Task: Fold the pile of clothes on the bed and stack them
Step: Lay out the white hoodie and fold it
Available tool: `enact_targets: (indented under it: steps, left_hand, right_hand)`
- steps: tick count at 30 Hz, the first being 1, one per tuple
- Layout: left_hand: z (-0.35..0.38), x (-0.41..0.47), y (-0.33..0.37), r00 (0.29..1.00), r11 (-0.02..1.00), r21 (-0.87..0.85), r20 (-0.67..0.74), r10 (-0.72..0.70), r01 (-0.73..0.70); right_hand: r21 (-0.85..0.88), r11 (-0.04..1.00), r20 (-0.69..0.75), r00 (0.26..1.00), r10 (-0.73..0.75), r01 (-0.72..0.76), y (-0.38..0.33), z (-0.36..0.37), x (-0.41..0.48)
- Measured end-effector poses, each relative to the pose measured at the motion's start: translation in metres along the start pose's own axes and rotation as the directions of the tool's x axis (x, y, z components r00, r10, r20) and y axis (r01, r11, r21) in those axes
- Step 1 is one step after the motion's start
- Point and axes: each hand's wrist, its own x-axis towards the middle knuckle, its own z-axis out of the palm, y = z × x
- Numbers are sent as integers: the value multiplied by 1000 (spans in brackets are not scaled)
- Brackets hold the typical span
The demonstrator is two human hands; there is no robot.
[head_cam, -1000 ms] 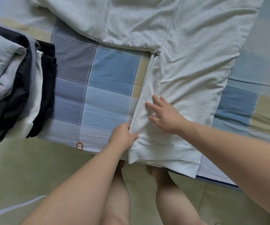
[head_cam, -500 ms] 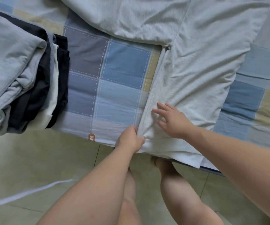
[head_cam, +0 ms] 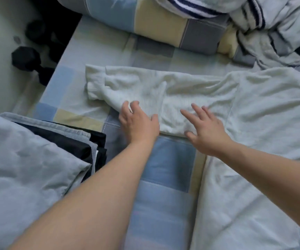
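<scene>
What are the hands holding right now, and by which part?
Nothing is gripped: the left hand and right hand are spread open over the white sweatshirt's sleeve.

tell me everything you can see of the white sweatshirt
The white sweatshirt looks like soft, wrinkled cotton knit. It lies spread on the checked sheet, body at right, one long sleeve stretched leftwards to a ribbed cuff. The left hand touches the sleeve's near edge; the right hand rests open on it nearer the body.
</scene>
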Motion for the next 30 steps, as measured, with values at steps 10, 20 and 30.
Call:
enact_targets:
  steps: [10,20,30]
  left_hand:
    - [-62,174,-26,946,945,58,-61,-317,321]
    - [-83,199,-56,958,958,-54,69,-277,280]
    - [-112,176,-45,944,882,-356,228,-238,309]
  right_hand:
    - [-58,998,149,988,42,-34,-34,17,72]
    - [91,983,137,979,149,-162,-119,47,135]
    - [705,689,295,953,-68,-169,-137,-17,128]
